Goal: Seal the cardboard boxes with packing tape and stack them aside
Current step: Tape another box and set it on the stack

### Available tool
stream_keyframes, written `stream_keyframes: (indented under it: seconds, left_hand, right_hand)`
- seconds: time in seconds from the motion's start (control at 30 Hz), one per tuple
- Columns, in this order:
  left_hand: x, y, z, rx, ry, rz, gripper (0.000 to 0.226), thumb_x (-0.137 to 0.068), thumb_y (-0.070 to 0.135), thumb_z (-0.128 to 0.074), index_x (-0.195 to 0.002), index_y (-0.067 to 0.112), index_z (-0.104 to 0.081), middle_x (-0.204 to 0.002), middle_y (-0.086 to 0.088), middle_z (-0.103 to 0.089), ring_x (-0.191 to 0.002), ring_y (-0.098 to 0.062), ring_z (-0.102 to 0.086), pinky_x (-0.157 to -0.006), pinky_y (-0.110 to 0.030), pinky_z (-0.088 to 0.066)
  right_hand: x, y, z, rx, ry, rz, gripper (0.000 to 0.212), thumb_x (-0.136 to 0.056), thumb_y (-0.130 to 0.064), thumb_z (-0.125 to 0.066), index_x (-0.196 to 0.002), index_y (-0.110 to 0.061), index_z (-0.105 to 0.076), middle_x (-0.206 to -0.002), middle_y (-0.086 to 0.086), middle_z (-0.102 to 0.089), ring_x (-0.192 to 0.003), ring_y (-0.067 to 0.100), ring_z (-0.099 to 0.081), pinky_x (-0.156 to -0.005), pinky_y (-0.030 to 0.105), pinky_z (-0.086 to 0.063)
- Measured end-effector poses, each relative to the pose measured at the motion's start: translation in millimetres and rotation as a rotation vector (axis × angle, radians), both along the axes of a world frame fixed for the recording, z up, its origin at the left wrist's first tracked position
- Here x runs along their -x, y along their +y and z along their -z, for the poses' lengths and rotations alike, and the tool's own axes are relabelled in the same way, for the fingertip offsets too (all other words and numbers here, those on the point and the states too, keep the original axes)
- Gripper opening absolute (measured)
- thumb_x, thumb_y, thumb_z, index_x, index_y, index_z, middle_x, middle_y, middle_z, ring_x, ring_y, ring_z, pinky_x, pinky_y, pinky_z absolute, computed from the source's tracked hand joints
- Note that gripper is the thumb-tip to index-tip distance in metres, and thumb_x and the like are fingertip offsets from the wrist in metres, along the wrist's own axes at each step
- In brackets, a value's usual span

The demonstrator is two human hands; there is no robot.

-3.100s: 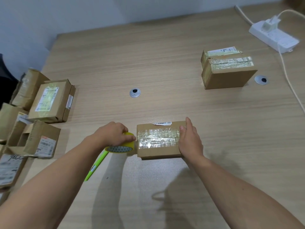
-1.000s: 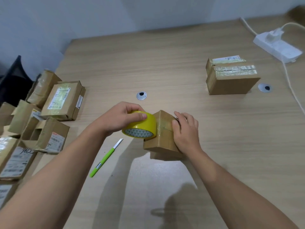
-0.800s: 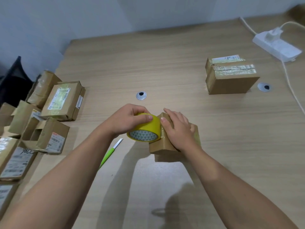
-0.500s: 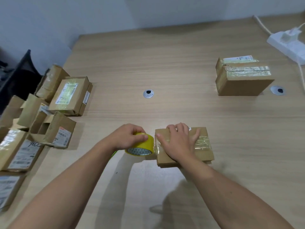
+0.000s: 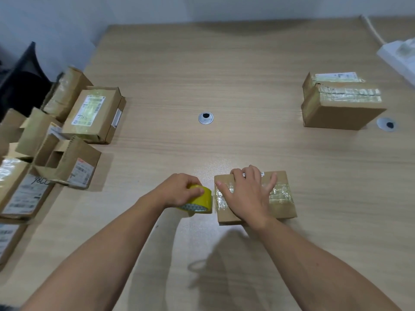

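**Pressing Tape Down on the Small Box**

Positioned on the near side of the grommet and slightly to its right: small box, lying flat on the table, with clear tape across its top face.

Pressed flat on that top face: right hand, fingers straight and spread, thumb toward the left edge, holding nothing.

Wrapped over the yellow tape roll: left hand, fingers curled round the rim in a firm hold. Roll located on the near side of the grommet, just left of the small box; contact between roll and box not determinable.

Placed well right of the grommet: taped box, standing alone.

Grouped well left of the grommet: pile of boxes, several labelled, one with open flaps.

Set far right of the grommet and beyond it: white power strip, cut off by the frame edge.
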State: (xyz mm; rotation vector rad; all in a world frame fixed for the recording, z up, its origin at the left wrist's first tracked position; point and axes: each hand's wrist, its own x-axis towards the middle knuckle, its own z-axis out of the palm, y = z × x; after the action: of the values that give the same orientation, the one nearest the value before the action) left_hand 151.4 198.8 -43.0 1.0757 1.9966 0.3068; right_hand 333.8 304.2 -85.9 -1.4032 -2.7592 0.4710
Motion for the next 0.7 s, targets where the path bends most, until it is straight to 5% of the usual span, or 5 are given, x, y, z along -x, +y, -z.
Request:
stream_keyframes:
  seconds: [0.2,0.7]
  left_hand:
    - [-13,0,10,-0.026,0.065,0.015,0.022,-0.098,0.037,-0.058,-0.111,0.026,-0.071,-0.1,0.004,-0.065,-0.095,-0.015,-0.058,-0.078,-0.027,-0.041]
    - [-28,2,16,-0.041,0.151,0.035,0.028,-0.099,0.04,-0.055,-0.114,0.021,-0.069,-0.109,-0.006,-0.069,-0.107,-0.027,-0.057,-0.091,-0.039,-0.046]
  right_hand:
    - [3,3,-1,0.066,-0.016,0.027,0.057,-0.095,-0.072,-0.031,-0.13,-0.032,-0.053,-0.132,-0.003,-0.045,-0.137,0.016,-0.027,-0.112,0.065,0.007]
    - [-9,17,-3,0.142,0.061,0.119,0.047,-0.095,-0.065,-0.045,-0.124,-0.031,-0.059,-0.128,-0.004,-0.048,-0.137,0.016,-0.028,-0.113,0.058,0.012]
